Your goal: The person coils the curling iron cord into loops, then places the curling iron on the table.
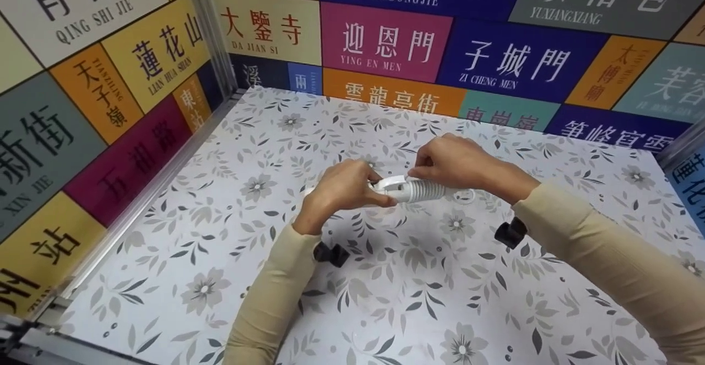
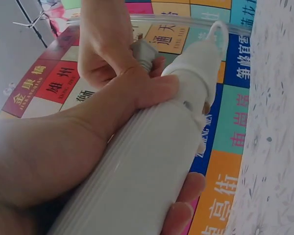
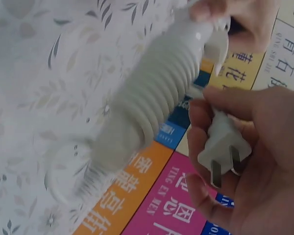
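A long white electric appliance (image 1: 425, 191) with a ribbed section is held above the table; its exact kind is unclear. My left hand (image 1: 342, 186) grips its body, thumb along the top in the left wrist view, where the smooth, ridged body (image 2: 137, 171) fills much of the frame. Beside the ribbed section, my right hand (image 1: 453, 161) holds a white two-pin plug (image 3: 224, 149). Thumb and fingers pinch it at the cord end, and its flat metal prongs stick out in the right wrist view. A thin white loop (image 2: 224, 36) extends from the appliance's far end.
The table (image 1: 204, 293) has a white cover printed with grey leaves and flowers. Upright panels with coloured street-name signs (image 1: 385, 43) enclose its back and left side. A metal frame edge (image 1: 82, 348) runs along the front left. Each wrist bears a black mount (image 1: 511, 233).
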{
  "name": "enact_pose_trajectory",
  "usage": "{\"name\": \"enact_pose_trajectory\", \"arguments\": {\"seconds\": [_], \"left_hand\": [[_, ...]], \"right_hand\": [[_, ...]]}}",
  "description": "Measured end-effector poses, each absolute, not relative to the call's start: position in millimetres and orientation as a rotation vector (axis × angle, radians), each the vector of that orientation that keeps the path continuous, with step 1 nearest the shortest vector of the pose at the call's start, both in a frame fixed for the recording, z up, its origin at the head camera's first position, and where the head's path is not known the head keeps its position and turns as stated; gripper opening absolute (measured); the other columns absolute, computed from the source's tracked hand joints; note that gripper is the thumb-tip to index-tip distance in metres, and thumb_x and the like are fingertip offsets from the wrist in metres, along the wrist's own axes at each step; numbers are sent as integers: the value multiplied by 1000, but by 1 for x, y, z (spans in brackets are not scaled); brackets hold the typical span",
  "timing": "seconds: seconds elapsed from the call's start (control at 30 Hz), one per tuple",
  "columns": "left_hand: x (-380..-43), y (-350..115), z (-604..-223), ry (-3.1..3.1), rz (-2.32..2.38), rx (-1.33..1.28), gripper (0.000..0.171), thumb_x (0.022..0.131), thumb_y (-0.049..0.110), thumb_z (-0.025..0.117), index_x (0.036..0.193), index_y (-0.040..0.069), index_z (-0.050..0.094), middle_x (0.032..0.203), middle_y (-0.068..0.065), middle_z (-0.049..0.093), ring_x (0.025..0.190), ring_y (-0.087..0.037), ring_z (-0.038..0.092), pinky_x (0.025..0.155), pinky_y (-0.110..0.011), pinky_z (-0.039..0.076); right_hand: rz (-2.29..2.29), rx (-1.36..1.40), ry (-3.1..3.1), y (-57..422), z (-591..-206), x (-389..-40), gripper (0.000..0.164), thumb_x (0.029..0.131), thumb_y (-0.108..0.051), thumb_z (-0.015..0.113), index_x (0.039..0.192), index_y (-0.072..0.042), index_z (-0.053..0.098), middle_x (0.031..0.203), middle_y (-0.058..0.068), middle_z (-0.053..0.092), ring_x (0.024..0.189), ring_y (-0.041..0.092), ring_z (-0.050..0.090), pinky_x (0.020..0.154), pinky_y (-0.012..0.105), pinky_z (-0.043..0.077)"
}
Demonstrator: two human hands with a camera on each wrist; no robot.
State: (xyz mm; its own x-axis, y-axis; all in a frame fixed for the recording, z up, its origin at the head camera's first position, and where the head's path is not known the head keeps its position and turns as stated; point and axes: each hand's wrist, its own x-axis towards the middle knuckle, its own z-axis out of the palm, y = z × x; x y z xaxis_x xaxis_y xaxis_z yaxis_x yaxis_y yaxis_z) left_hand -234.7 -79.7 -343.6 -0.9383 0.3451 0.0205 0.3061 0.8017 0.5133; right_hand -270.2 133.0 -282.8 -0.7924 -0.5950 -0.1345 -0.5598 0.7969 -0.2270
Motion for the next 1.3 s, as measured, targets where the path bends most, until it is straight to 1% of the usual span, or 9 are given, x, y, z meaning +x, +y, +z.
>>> {"name": "enact_pose_trajectory", "arguments": {"seconds": [0.1, 0.2, 0.37, 0.5, 0.67, 0.83, 0.97, 1.07, 1.3], "left_hand": [[-235, -80, -343, 2937, 833, 447, 37, 75, 47, 85, 90, 14, 80, 84, 2, 71, 71, -14, 56, 62, -27, 41], [-235, -80, -341, 2948, 849, 384, 35, 75, 47, 85, 86, 15, 79, 81, 3, 70, 70, -14, 55, 62, -27, 41], [-235, -78, -341, 2959, 865, 333, 36, 74, 48, 85, 83, 15, 77, 76, 4, 64, 68, -13, 52, 59, -28, 38], [-237, -77, -342, 2956, 879, 290, 35, 74, 48, 86, 83, 16, 77, 77, 5, 65, 69, -14, 53, 61, -28, 39], [-240, -76, -345, 2951, 911, 278, 35, 74, 46, 86, 87, 15, 78, 82, 3, 70, 72, -15, 56, 64, -29, 41], [-241, -75, -350, 2954, 927, 281, 35, 75, 47, 85, 85, 14, 78, 78, 3, 69, 69, -14, 55, 62, -28, 40], [-244, -75, -352, 2955, 948, 266, 35, 74, 49, 85, 82, 16, 77, 76, 4, 69, 67, -14, 55, 61, -28, 40], [-247, -76, -352, 2941, 972, 265, 35, 75, 49, 84, 86, 16, 78, 79, 4, 70, 70, -14, 55, 62, -28, 41], [-253, -82, -358, 2888, 1047, 201, 41, 76, 47, 85, 104, 18, 80, 90, 2, 74, 74, -14, 56, 64, -28, 42]], "right_hand": [[-320, -860, 2819, 133, -283, -264, 22, 95, -27, 67, 98, -8, 77, 86, 7, 74, 70, 19, 59, 61, 32, 45], [-374, -826, 2839, 132, -284, -259, 23, 96, -26, 65, 102, -7, 77, 90, 8, 75, 72, 19, 60, 65, 33, 46], [-496, -777, 2861, 130, -288, -251, 24, 95, -21, 62, 101, -3, 78, 92, 11, 77, 72, 19, 61, 66, 32, 45], [-599, -742, 2848, 129, -293, -246, 23, 96, -19, 63, 101, -2, 77, 91, 12, 77, 70, 18, 59, 67, 31, 43], [-706, -710, 2807, 134, -302, -239, 21, 95, -18, 65, 104, -2, 76, 92, 13, 76, 73, 17, 61, 67, 29, 45], [-829, -647, 2774, 140, -315, -232, 25, 95, -20, 66, 111, -3, 74, 97, 14, 76, 79, 18, 67, 67, 27, 49], [-967, -594, 2759, 144, -326, -230, 29, 95, -21, 68, 117, -3, 72, 99, 16, 75, 78, 17, 67, 66, 27, 50], [-1079, -553, 2753, 145, -334, -230, 32, 94, -19, 70, 121, -2, 70, 103, 17, 75, 81, 18, 69, 67, 26, 51], [-1372, -497, 2615, 141, -352, -230, 40, 93, -14, 70, 129, 2, 63, 124, 23, 68, 103, 30, 70, 77, 18, 53]]}}
